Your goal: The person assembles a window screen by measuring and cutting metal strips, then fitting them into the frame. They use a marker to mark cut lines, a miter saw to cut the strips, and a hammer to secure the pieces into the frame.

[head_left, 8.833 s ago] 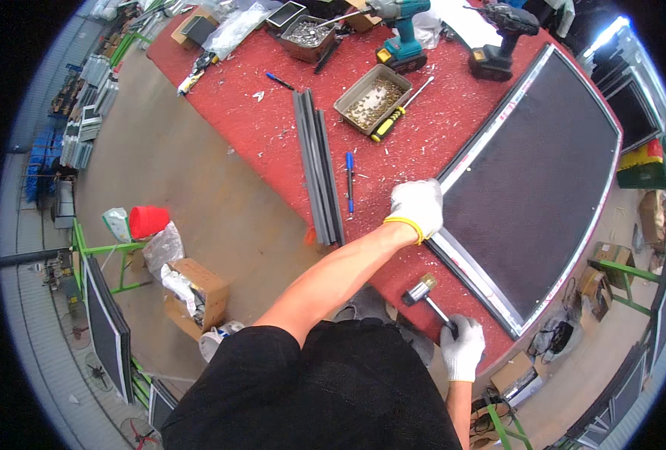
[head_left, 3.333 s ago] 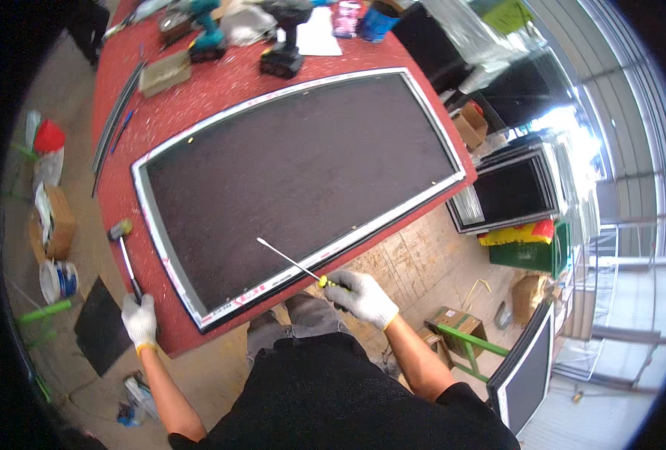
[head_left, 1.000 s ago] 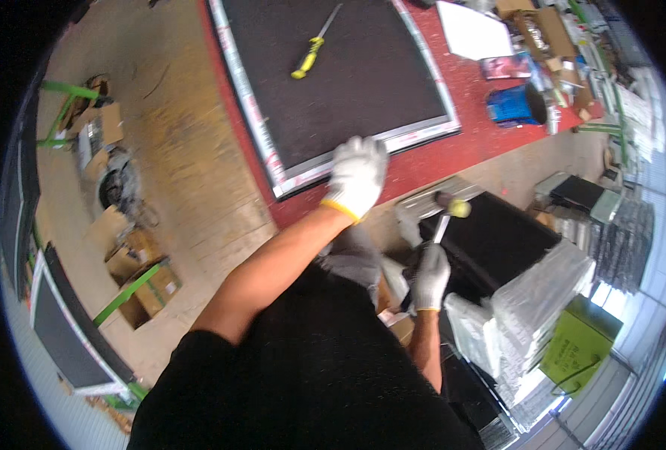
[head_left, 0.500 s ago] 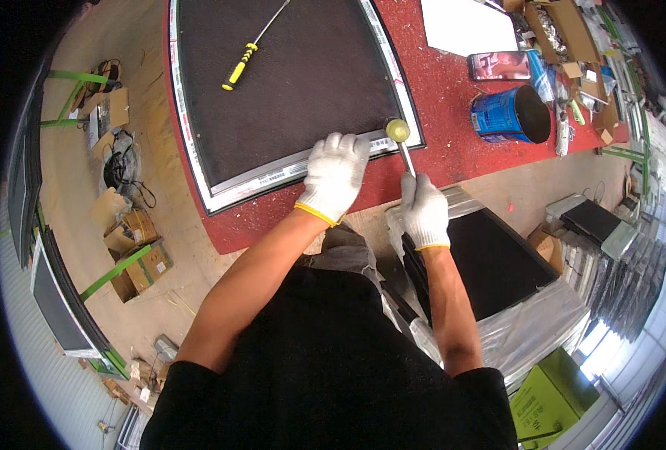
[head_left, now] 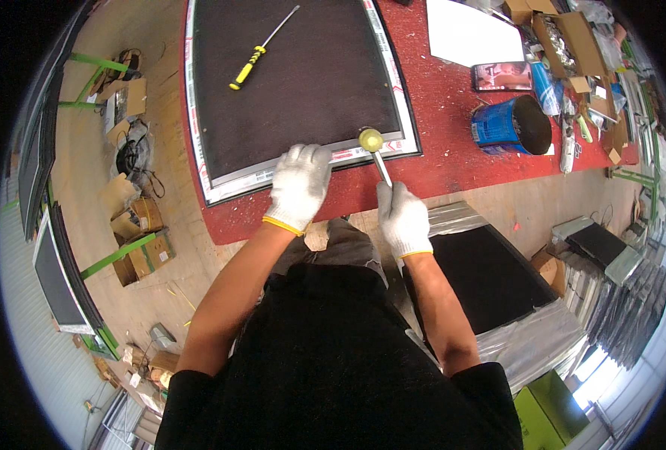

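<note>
A window screen panel [head_left: 295, 82] with dark mesh and a white-taped frame lies on the red worktable [head_left: 445, 176]. My left hand [head_left: 301, 180], in a white knit glove, closes over the near rail of its frame; the thumb is hidden. With my gloved right hand [head_left: 404, 219] I grip a mallet [head_left: 371, 140] with a yellowish round head and metal shaft. The mallet's head is at the near rail, right of my left hand; whether it touches cannot be told. On the mesh lies a screwdriver [head_left: 249, 66] with a yellow and black handle.
To the right on the table are a blue can [head_left: 498, 124], a phone [head_left: 502, 76], a white sheet [head_left: 472, 34] and an open carton of small parts [head_left: 565, 41]. A plastic-wrapped stack of dark panels [head_left: 487, 277] stands beside my right arm. Cartons [head_left: 149, 251] sit on the floor at left.
Both hands have shifted left along the near rail, the mallet travelling with my right hand. The whole view has also moved slightly. The screwdriver stays on the mesh.
</note>
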{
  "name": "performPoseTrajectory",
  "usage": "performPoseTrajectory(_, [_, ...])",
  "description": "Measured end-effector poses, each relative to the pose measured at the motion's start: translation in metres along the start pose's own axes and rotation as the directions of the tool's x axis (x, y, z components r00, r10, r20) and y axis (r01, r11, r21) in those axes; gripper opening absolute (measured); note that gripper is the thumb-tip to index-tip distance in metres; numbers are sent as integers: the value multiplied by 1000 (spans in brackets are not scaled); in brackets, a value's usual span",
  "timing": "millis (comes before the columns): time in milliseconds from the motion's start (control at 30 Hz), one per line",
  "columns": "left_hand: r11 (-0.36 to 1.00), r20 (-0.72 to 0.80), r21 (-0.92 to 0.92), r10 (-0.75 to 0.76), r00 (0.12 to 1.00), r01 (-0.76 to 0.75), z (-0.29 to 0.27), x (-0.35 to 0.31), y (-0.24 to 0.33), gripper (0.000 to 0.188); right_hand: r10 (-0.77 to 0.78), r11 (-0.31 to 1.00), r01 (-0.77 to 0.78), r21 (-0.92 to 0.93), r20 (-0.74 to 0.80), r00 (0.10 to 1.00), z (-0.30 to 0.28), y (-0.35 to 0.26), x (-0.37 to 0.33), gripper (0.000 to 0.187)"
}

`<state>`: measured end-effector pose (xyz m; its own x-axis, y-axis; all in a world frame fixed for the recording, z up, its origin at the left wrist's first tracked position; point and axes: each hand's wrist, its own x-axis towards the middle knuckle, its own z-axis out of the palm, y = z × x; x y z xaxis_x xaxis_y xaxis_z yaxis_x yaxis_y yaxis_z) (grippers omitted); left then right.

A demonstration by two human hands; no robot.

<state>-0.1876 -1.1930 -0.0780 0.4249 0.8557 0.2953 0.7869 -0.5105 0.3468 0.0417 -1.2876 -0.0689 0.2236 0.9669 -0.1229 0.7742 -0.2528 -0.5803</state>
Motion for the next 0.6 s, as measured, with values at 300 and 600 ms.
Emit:
performPoseTrajectory(300, [979,-33,147,-141,989,145,-81,-78,-92,22,-160,985,155,75,64,985,20,-22,1,41])
performPoseTrajectory(600, [972,-141,75,-210,968,222,-108,-128,-134,45,-349,937,347,39,135,927,55,-76,5,43])
